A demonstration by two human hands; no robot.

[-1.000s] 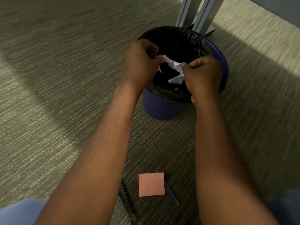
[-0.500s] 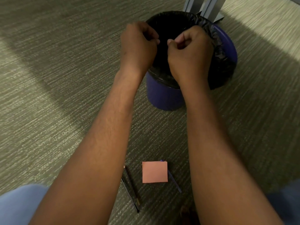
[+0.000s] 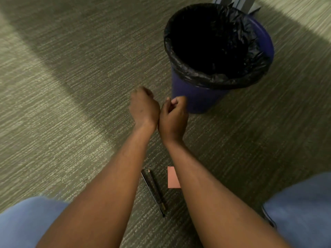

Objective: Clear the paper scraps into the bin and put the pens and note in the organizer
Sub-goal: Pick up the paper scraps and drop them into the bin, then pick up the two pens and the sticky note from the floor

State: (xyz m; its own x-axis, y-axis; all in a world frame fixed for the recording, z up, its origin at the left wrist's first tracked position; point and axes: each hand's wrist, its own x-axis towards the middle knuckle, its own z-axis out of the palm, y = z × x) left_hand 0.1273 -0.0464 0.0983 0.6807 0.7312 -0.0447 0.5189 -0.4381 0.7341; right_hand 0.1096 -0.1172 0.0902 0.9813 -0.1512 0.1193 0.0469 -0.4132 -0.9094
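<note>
A blue bin (image 3: 195,97) lined with a black bag (image 3: 223,76) stands on the carpet at the upper right; its inside is dark and I see no scraps in it. My left hand (image 3: 144,107) and my right hand (image 3: 172,116) are side by side just left of the bin's base, both with fingers curled and nothing visible in them. Two dark pens (image 3: 154,189) lie together on the carpet between my forearms. A pink note (image 3: 172,178) lies right of the pens, partly hidden by my right forearm. No organizer is in view.
Grey metal furniture legs (image 3: 234,1) stand right behind the bin at the top edge. My knees in blue trousers (image 3: 302,208) fill the lower corners. Grey-green carpet (image 3: 62,104) stretches to the left.
Both hands have pulled back from over the bin's mouth to beside its base. The white paper scrap held one second ago is gone from the hands.
</note>
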